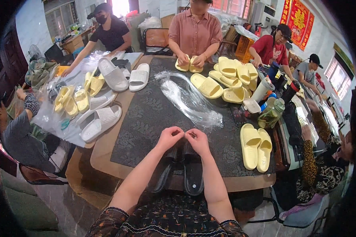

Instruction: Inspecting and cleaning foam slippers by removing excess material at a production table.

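My left hand (170,138) and my right hand (197,141) meet over the near part of the table, thumbs and fingertips pinched close together. Whatever they pinch, if anything, is too small or hidden to make out. Right below them a pair of black slide slippers (194,178) lies at the table's near edge, partly covered by my hands and forearms. Beyond my fingers spreads a pile of clear plastic bags (192,104). Off to the right a pair of pale yellow slippers (250,147) rests side by side on the dark patterned table mat (146,114).
White slippers (102,123) and several yellow ones (82,99) sit at the left. A heap of yellow slippers (227,73) stands at the far right, beside bottles and a jar (273,112). Across the table a person in a pink shirt (195,33) handles yellow slippers; other people work around.
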A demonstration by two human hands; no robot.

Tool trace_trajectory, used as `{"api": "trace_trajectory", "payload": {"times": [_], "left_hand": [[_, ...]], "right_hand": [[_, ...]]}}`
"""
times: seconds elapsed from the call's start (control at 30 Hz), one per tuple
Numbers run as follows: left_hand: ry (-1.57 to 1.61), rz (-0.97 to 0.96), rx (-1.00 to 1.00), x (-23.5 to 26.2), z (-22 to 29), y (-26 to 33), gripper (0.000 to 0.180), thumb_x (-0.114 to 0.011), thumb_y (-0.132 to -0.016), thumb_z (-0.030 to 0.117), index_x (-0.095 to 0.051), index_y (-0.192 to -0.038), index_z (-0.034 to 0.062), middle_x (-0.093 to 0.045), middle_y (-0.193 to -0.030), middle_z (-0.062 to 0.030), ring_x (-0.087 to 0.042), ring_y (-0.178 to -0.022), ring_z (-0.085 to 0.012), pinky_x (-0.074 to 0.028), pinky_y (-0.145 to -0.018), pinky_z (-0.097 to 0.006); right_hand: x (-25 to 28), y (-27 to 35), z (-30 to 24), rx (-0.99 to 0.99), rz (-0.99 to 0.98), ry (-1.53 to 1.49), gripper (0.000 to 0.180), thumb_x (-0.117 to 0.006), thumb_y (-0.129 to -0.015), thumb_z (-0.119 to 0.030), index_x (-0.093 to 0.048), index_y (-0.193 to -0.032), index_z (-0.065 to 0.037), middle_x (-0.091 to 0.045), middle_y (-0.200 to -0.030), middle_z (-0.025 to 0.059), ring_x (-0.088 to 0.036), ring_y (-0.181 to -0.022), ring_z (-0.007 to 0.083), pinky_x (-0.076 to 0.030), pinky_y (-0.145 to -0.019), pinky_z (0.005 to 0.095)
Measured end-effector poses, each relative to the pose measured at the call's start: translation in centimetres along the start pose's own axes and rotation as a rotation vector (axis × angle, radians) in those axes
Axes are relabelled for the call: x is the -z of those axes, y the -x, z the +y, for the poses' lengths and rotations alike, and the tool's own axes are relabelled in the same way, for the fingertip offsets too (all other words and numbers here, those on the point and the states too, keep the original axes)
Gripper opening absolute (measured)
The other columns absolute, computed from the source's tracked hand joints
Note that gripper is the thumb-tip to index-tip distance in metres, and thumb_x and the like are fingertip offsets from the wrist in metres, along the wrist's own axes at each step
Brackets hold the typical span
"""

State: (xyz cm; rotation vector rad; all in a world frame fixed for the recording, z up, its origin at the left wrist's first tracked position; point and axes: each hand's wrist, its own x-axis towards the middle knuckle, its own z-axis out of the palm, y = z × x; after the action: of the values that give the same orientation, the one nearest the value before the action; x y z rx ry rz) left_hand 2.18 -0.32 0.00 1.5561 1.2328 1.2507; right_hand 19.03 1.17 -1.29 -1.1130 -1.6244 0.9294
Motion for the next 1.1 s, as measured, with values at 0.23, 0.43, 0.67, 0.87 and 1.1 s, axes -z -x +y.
{"api": "trace_trajectory", "payload": {"times": [0.23, 0.43, 0.67, 0.87, 1.1], "left_hand": [[0.129, 0.077, 0.076, 0.6, -0.7, -0.3, 0.015, -0.067, -0.079, 0.015, -0.066, -0.083, 0.0007, -0.065, -0.074, -0.0015, -0.058, -0.069, -0.0066, -0.046, -0.065, -0.023], [0.109, 0.114, 0.041, 0.5, -0.5, -0.4, 0.015, -0.067, -0.08, 0.015, -0.066, -0.083, 0.0007, -0.064, -0.072, -0.0004, -0.056, -0.067, -0.0056, -0.045, -0.063, -0.022], [0.049, 0.02, -0.008, -0.1, 0.1, 0.0, 0.015, -0.067, -0.079, 0.015, -0.066, -0.081, 0.0006, -0.063, -0.071, 0.0001, -0.054, -0.065, -0.005, -0.044, -0.06, -0.022], [0.108, 0.058, 0.063, 0.7, -0.3, -0.1, 0.014, -0.067, -0.08, 0.014, -0.066, -0.082, 0.0007, -0.064, -0.074, -0.0005, -0.056, -0.068, -0.0057, -0.046, -0.063, -0.022], [0.132, 0.077, 0.104, 0.8, 0.0, -0.1, 0.012, -0.067, -0.081, 0.013, -0.066, -0.084, 0.0009, -0.065, -0.075, -0.0014, -0.058, -0.07, -0.0066, -0.046, -0.065, -0.023]], "right_hand": [[0.2, 0.1, -1.4, -0.112, -0.002, -0.044, 0.02, -0.067, -0.079, -0.019, -0.065, -0.087, -0.001, -0.065, -0.076, 0.0048, -0.059, -0.072, 0.0115, -0.047, -0.068, 0.0262], [0.4, 0.0, -1.4, -0.123, 0.005, -0.062, 0.018, -0.067, -0.079, -0.017, -0.066, -0.086, 0.0, -0.065, -0.076, 0.0046, -0.059, -0.072, 0.0102, -0.047, -0.068, 0.0256], [0.3, 0.0, -0.3, -0.04, -0.028, -0.119, 0.017, -0.067, -0.079, -0.016, -0.065, -0.086, 0.0, -0.065, -0.077, 0.0051, -0.059, -0.071, 0.0105, -0.047, -0.067, 0.0255], [0.2, 0.0, -1.2, -0.056, -0.016, -0.052, 0.018, -0.066, -0.08, -0.016, -0.065, -0.087, 0.001, -0.065, -0.076, 0.0053, -0.059, -0.071, 0.0102, -0.047, -0.067, 0.0249], [0.4, 0.0, -1.6, -0.125, -0.008, -0.042, 0.017, -0.066, -0.081, -0.016, -0.065, -0.087, 0.0, -0.065, -0.076, 0.0043, -0.059, -0.071, 0.0095, -0.047, -0.066, 0.0247]]}}
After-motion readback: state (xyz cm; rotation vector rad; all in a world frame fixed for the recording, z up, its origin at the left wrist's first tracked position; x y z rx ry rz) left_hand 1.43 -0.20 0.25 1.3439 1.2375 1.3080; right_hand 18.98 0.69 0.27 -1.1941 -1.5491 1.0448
